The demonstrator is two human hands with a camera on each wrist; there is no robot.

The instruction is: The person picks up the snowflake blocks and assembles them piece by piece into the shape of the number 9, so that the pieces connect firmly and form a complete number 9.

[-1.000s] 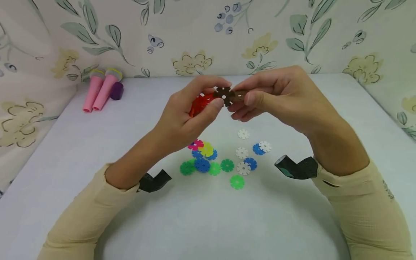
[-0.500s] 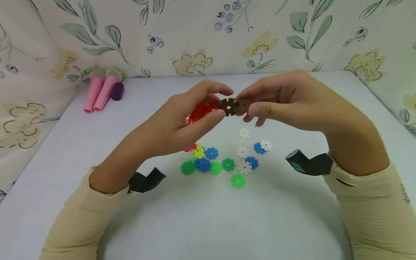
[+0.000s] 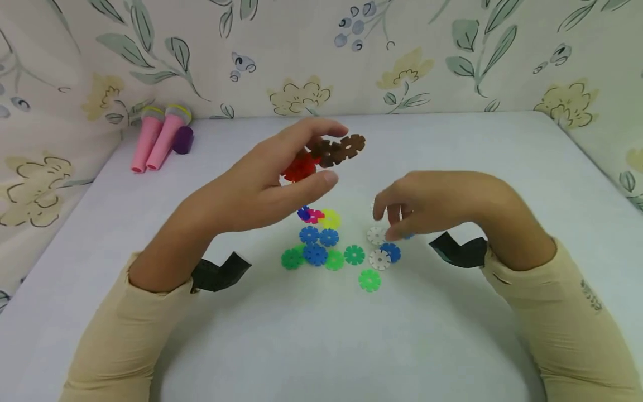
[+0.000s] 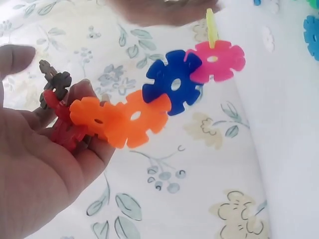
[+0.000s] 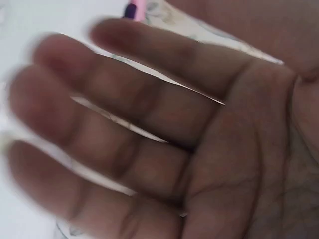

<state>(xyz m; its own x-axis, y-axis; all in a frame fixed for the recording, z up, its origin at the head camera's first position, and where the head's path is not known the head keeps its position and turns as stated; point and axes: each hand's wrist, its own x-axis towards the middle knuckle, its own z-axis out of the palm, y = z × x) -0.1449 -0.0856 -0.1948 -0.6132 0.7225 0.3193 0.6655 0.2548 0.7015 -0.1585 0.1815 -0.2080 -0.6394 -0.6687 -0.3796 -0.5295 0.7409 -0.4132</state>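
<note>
My left hand (image 3: 246,184) holds a chain of slotted, flower-shaped plastic discs above the table. Its curled fingers support the red discs (image 3: 301,166), while brown discs (image 3: 353,146) stick out past the fingertips. In the left wrist view the chain runs on through orange discs (image 4: 144,119), a blue disc (image 4: 172,82), a pink disc (image 4: 219,60) and a yellow disc (image 4: 212,30) seen edge-on. Over the loose white discs (image 3: 379,259) hovers my right hand (image 3: 437,204), fingers loosely bent and holding nothing; its palm fills the right wrist view, blurred. It partly covers some discs.
Loose blue discs (image 3: 315,255) and green discs (image 3: 369,280) lie mid-table, some overlapping. Two pink toy microphones, one in front (image 3: 168,137), and a dark purple cylinder (image 3: 182,140) sit at the back left. Floral fabric (image 3: 301,56) rises behind the white table.
My right hand has let go of the brown end of the chain and moved down over the loose discs. My left hand keeps the chain, its brown end now tilted up.
</note>
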